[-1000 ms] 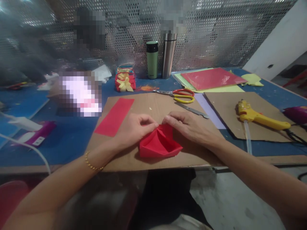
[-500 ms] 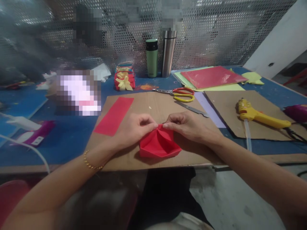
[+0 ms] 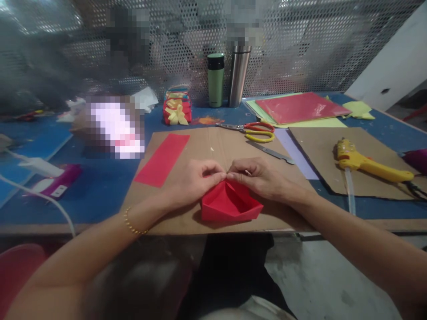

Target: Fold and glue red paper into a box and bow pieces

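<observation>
Pinching the far edge of the red paper box, the left hand and right hand meet, each narrowed with thumb against fingers on the paper. The box rests on the near side of the cardboard, its hollow showing from above; the red strip lies to the left, the scissors at the far side. A light, even grip, with both sides matched before any pressing, should give a clean fold; the exact crease seems hidden by the hands, so its line is hard to judge
</observation>
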Available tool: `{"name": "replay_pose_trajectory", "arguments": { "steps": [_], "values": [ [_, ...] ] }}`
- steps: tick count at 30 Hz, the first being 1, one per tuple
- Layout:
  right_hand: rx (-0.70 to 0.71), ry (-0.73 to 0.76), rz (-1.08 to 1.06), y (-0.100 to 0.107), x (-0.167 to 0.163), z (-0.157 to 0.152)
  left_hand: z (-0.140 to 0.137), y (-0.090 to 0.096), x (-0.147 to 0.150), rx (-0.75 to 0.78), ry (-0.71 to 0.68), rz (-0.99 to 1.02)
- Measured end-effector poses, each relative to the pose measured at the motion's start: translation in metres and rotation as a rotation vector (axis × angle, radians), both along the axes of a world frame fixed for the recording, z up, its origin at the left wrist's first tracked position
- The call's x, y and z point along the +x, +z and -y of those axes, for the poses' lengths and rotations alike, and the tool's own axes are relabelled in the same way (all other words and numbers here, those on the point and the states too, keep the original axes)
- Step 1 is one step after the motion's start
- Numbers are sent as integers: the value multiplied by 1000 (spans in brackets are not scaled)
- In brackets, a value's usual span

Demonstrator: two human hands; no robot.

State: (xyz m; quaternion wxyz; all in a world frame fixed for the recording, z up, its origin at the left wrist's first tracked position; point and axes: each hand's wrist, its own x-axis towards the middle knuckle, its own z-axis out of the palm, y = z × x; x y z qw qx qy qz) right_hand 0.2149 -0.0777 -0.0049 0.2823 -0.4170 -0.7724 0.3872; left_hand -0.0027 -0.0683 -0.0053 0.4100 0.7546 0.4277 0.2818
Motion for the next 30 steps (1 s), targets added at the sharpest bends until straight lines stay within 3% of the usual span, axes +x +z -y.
{"name": "replay_pose_trajectory", "arguments": {
  "steps": [9,15,23,30],
  "values": [
    [65,-93,-19,-2,10,0,-6,8,-6,-178,175,329],
    [110,-138,12,-5,11,-1,-1,7,-3,-205,110,160],
    [65,-98,42,0,14,-3,-5,0,-4,-232,106,183],
    [50,-81,25,-2,13,-4,-1,5,-5,-308,25,214]
  ]
}}
